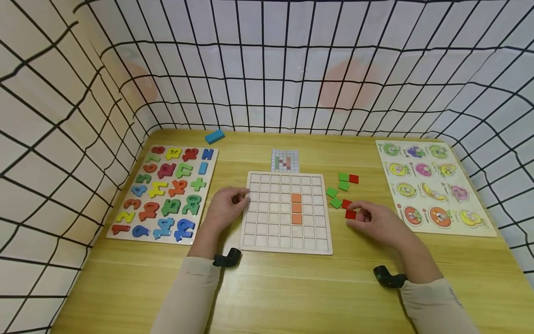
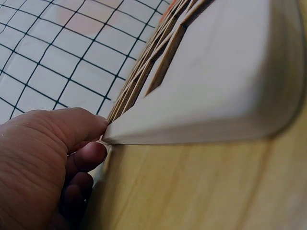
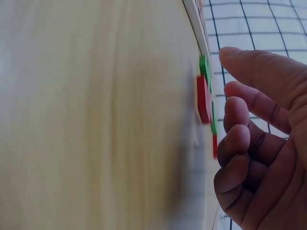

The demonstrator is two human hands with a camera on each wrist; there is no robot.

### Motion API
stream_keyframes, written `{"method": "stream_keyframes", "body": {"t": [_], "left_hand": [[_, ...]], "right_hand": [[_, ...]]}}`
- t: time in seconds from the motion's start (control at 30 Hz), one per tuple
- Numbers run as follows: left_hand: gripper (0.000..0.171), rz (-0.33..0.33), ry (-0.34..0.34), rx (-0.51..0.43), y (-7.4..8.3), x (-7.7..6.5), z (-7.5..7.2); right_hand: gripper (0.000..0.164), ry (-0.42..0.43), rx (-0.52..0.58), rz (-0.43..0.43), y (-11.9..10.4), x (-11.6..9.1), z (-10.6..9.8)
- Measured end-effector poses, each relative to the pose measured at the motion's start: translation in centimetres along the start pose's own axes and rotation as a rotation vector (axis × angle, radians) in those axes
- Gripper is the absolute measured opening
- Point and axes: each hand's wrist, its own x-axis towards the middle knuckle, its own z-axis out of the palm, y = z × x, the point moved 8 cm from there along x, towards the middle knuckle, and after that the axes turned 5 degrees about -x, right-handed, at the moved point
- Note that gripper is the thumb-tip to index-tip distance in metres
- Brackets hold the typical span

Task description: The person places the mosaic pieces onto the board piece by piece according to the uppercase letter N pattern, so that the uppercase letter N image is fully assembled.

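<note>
A pale wooden grid board (image 1: 267,218) lies mid-table, with three orange tiles (image 1: 296,208) stacked in one column of its cells. At its left edge, my left hand (image 1: 225,206) pinches the rim between thumb and forefinger; the left wrist view shows the thumb on the board edge (image 2: 192,129). To the right of the board, my right hand (image 1: 377,221) hovers around a red tile (image 1: 350,214), thumb and forefinger apart, the other fingers curled loosely. Another red tile (image 1: 346,203) touches it closely. In the right wrist view, a red tile (image 3: 203,99) lies beyond the fingertips.
Several green tiles (image 1: 335,202) and a red tile (image 1: 353,179) lie right of the board. A printed pattern card (image 1: 285,160) sits behind it. A number puzzle (image 1: 162,195) stands left, a fruit puzzle (image 1: 434,185) right, a blue block (image 1: 214,136) at the back. Black netting (image 1: 283,69) encloses the table.
</note>
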Motion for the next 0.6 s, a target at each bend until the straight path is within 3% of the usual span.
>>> {"method": "stream_keyframes", "body": {"t": [0.3,0.6], "left_hand": [[0.029,0.01,0.01,0.0,0.0,0.0,0.0],[0.029,0.003,0.009,0.001,0.0,0.0,0.0]], "right_hand": [[0.038,-0.008,0.007,0.032,2.0,0.0,-0.4],[0.04,-0.017,0.026,0.032,2.1,0.2,-0.2]]}}
